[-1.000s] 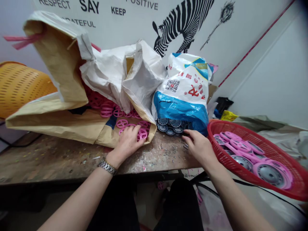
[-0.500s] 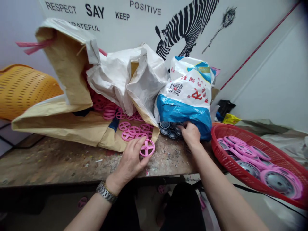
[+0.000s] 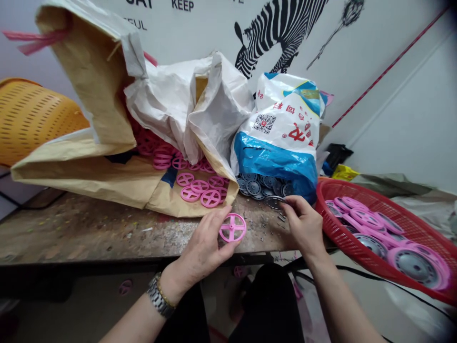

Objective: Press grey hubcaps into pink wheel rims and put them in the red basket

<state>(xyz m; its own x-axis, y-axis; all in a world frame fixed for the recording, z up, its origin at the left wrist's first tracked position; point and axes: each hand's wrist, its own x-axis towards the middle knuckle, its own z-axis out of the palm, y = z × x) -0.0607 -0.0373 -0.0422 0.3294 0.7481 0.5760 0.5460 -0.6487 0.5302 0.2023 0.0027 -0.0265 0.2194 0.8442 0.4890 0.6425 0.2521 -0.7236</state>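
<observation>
A pink spoked plastic wheel (image 3: 233,227) is gripped by its rim in my left hand (image 3: 207,247), just above the wooden bench. My right hand (image 3: 305,224) pinches a thin grey disc, a wheel cover (image 3: 274,202), held nearly flat in front of the blue-and-white bag (image 3: 274,147). More grey wheel covers (image 3: 254,186) are heaped at that bag's mouth. To the left, pink wheels (image 3: 210,198) spill over the lip of an open brown paper sack (image 3: 185,208).
On the right a red basket (image 3: 330,228) holds pink wheels fitted with grey covers. Small metal pins (image 3: 262,224) lie scattered on the bench (image 3: 100,233). An orange perforated basket (image 3: 39,124) lies on its side at the left. A white wall stands behind.
My right hand has drawn back from the bag with a grey wheel cover in its fingers. My left hand, still gripping the pink wheel, has shifted a little right and the wheel is turned more upright.
</observation>
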